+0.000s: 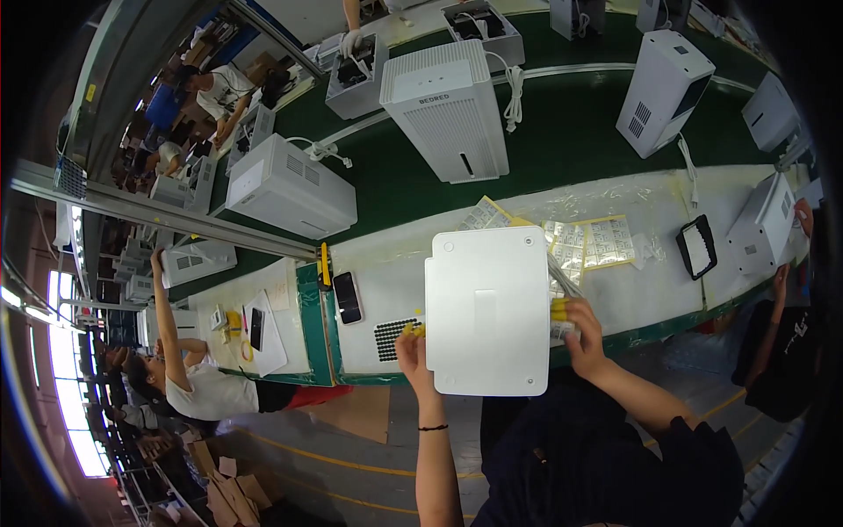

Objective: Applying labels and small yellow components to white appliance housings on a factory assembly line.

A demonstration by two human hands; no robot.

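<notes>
A white box-shaped appliance [486, 307] stands before me with a flat, rounded-corner face turned up toward me. It has small round marks at its corners and a shallow recess in the middle. My left hand [416, 358] is closed at its left edge, yellow covers on the fingertips. My right hand [583, 338] grips the right side, also with yellow fingertip covers; the fingers' ends are partly hidden by the appliance. A grey-white cable bundle [564, 277] lies beside the right fingers. A sheet of black round pads [397, 339] lies beside my left hand.
Sticker sheets [606, 241] lie behind the appliance, a phone [348, 297] and yellow-handled cutter [325, 267] to the left. A black frame [696, 247] is at right. Beyond, a green conveyor [369, 162] carries white appliances [448, 114]. Co-workers stand left [211, 395] and right [781, 351].
</notes>
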